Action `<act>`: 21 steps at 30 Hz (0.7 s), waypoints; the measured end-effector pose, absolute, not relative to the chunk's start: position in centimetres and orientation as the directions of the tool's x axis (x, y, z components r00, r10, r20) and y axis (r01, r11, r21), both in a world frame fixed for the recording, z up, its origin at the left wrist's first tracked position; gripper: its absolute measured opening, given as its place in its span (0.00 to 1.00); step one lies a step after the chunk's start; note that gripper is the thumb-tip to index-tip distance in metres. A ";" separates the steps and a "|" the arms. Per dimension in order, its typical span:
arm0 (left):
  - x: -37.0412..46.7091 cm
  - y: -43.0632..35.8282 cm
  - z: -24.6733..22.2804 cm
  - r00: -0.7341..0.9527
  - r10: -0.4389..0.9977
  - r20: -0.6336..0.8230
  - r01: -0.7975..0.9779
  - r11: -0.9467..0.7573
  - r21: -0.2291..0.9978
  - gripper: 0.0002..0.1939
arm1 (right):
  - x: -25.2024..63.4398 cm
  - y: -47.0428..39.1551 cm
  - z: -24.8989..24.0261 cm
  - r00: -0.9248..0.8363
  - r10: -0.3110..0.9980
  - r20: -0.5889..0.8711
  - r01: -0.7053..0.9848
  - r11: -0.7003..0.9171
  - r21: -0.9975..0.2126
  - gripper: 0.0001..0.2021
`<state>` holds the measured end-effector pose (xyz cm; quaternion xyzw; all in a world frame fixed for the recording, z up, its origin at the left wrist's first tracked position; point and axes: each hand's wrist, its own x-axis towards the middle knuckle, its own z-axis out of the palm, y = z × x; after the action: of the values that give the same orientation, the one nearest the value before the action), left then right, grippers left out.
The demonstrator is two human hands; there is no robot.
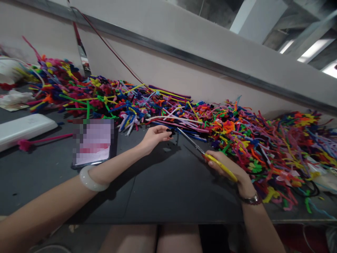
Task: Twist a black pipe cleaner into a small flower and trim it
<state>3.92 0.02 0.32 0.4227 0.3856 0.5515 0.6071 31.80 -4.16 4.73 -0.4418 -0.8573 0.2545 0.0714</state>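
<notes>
Left hand: the left hand (153, 140) was reaching in from the left, thumb and fingers pinched together on a small black piece (171, 132).
Black piece: it sat at the fingertips, above the middle of the table and just on the near side of the heap; its exact shape was too small to tell.
Right hand: the right hand (228, 161) was closed around the yellow handles of the scissors (222, 167), with part of the fingers hidden behind them.
Scissors: the blades pointed far and left, their tips close beside the black piece; whether they touched it could not be told.
Heap: a long pile of fuzzy coloured stems (179, 110), some bent into flower-like shapes, ran along the far side of the table and came nearer on the right.
Phone: a phone (113, 154) with a blurred-out screen lay left of the left hand, beyond the left forearm.
White case: a long white case (28, 129) lay at the far left, with a pink stem (56, 137) between it and the phone.
Wrists: a pale bangle (89, 179) circled the left forearm, and a watch (254, 200) the right wrist.
Table: the dark tabletop (168, 196) stretched under everything, its near edge above the person's legs.
Backdrop: a pale partition (189, 66) stood behind the heap, with a thin red cord (105, 43) hanging across it.
</notes>
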 end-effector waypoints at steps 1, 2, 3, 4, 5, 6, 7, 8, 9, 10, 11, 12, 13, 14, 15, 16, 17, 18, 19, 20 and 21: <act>3.9 0.0 0.3 0.090 0.996 -0.002 -0.340 0.032 0.940 0.12 | 31.7 -4.2 4.8 -0.600 0.792 -0.117 0.719 0.468 -0.514 0.15; 4.0 0.0 0.4 0.089 0.996 -0.002 -0.335 0.031 0.942 0.12 | 31.6 -4.3 4.9 -0.602 0.788 -0.128 0.712 0.459 -0.531 0.16; 4.0 0.0 0.4 0.088 0.996 -0.002 -0.330 0.031 0.944 0.11 | 31.5 -4.3 4.9 -0.605 0.784 -0.134 0.705 0.451 -0.547 0.16; 4.0 0.0 0.4 0.088 0.996 -0.004 -0.324 0.032 0.946 0.11 | 31.5 -4.4 5.0 -0.607 0.783 -0.137 0.700 0.445 -0.558 0.16; 4.0 0.0 0.4 0.089 0.996 -0.006 -0.318 0.034 0.947 0.11 | 31.4 -4.4 5.0 -0.608 0.782 -0.137 0.696 0.442 -0.566 0.17; 4.0 0.0 0.4 0.091 0.996 -0.008 -0.314 0.036 0.949 0.11 | 31.4 -4.4 5.0 -0.610 0.780 -0.140 0.693 0.439 -0.571 0.17; 3.9 0.0 0.4 0.092 0.996 -0.010 -0.311 0.038 0.950 0.11 | 31.4 -4.4 5.0 -0.610 0.779 -0.143 0.693 0.437 -0.574 0.17; 3.9 0.0 0.4 0.092 0.996 -0.011 -0.310 0.039 0.950 0.11 | 31.4 -4.4 4.9 -0.612 0.777 -0.147 0.692 0.435 -0.576 0.18; 3.9 0.0 0.4 0.094 0.996 -0.012 -0.310 0.040 0.950 0.11 | 31.4 -4.3 4.9 -0.612 0.776 -0.152 0.692 0.433 -0.578 0.18; 3.9 0.0 0.4 0.096 0.995 -0.012 -0.311 0.041 0.949 0.11 | 31.4 -4.3 4.8 -0.612 0.775 -0.158 0.693 0.429 -0.579 0.19; 3.9 0.0 0.5 0.095 0.995 -0.013 -0.312 0.042 0.949 0.11 | 31.4 -4.3 4.7 -0.611 0.774 -0.164 0.696 0.427 -0.578 0.20; 3.9 0.0 0.5 0.096 0.995 -0.015 -0.311 0.044 0.949 0.11 | 31.4 -4.2 4.7 -0.609 0.775 -0.169 0.699 0.425 -0.575 0.20; 3.9 0.0 0.5 0.095 0.995 -0.017 -0.309 0.046 0.950 0.11 | 31.4 -4.2 4.7 -0.607 0.776 -0.170 0.702 0.424 -0.571 0.21; 3.9 -0.1 0.5 0.094 0.995 -0.019 -0.308 0.048 0.950 0.11 | 31.4 -4.1 4.6 -0.607 0.777 -0.168 0.704 0.427 -0.568 0.21; 3.9 -0.1 0.5 0.094 0.995 -0.020 -0.307 0.048 0.951 0.11 | 31.4 -4.1 4.6 -0.609 0.777 -0.163 0.704 0.433 -0.563 0.21; 3.9 -0.1 0.5 0.095 0.995 -0.020 -0.306 0.049 0.951 0.11 | 31.3 -4.1 4.6 -0.611 0.776 -0.158 0.703 0.440 -0.558 0.20; 3.9 -0.1 0.5 0.096 0.995 -0.020 -0.306 0.049 0.951 0.11 | 31.3 -4.1 4.7 -0.611 0.776 -0.155 0.704 0.443 -0.555 0.20; 3.9 0.0 0.5 0.098 0.995 -0.020 -0.307 0.049 0.951 0.11 | 31.3 -4.1 4.7 -0.611 0.776 -0.155 0.705 0.445 -0.553 0.20; 3.9 0.0 0.5 0.099 0.995 -0.018 -0.307 0.048 0.951 0.11 | 31.2 -4.1 4.7 -0.610 0.776 -0.158 0.707 0.444 -0.551 0.21; 3.9 0.0 0.5 0.101 0.995 -0.015 -0.306 0.046 0.951 0.11 | 31.2 -4.1 4.7 -0.609 0.777 -0.161 0.709 0.442 -0.550 0.21; 3.9 0.0 0.5 0.101 0.995 -0.014 -0.304 0.044 0.952 0.11 | 31.2 -4.1 4.7 -0.607 0.778 -0.164 0.711 0.439 -0.550 0.21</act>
<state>3.88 -0.01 0.47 0.4330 0.3988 0.5390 0.6025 31.19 -4.13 4.69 -0.4397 -0.8463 0.2954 0.0564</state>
